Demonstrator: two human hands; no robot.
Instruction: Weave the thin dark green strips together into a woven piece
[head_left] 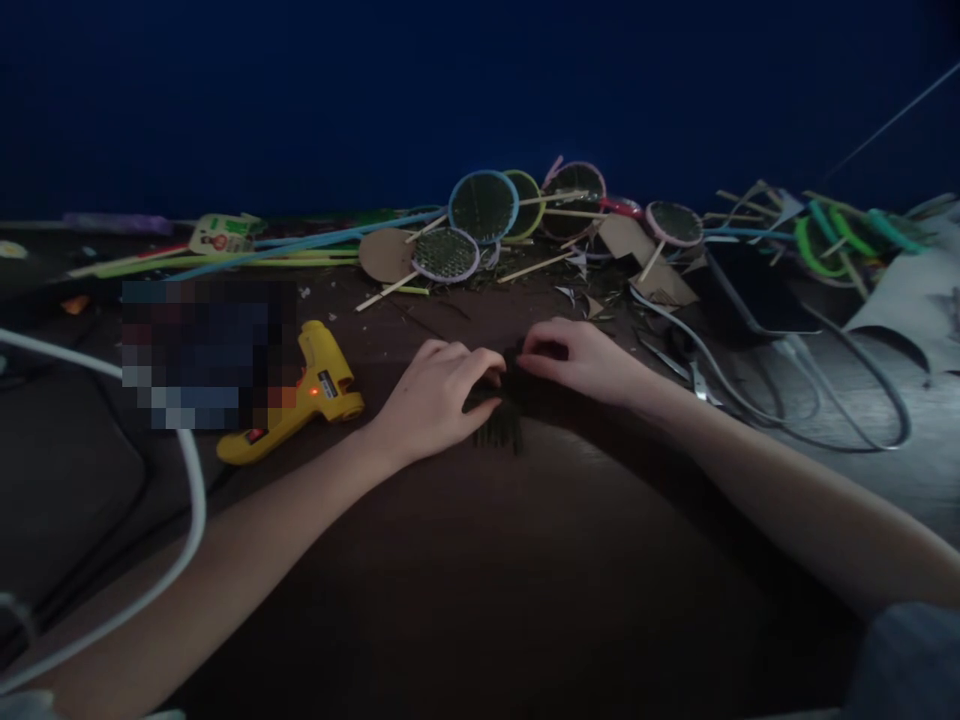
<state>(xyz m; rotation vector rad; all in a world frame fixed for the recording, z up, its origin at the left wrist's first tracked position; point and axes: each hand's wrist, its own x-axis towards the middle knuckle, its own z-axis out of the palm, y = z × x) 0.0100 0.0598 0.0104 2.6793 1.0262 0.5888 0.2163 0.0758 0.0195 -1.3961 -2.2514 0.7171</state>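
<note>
Over the middle of the dark table (570, 580), my left hand (446, 398) is curved, its thumb and fingers apart beside some dark green fringed strips (499, 428). Whether its fingertips touch the strips is too dark to tell. Just to the right, my right hand (574, 358) has its thumb and index fingertip close together at the dark patch by the strips. What is between those fingertips, if anything, is too small to make out. Left of my left hand lies a yellow glue gun (324, 375) with a small orange light on it.
Small round rackets (484, 207), sticks and scraps lie along the back. A phone (761, 290) with cables and scissors (699, 382) are at the right. A white cable (196, 490) crosses my left forearm; a blurred patch covers something at the left.
</note>
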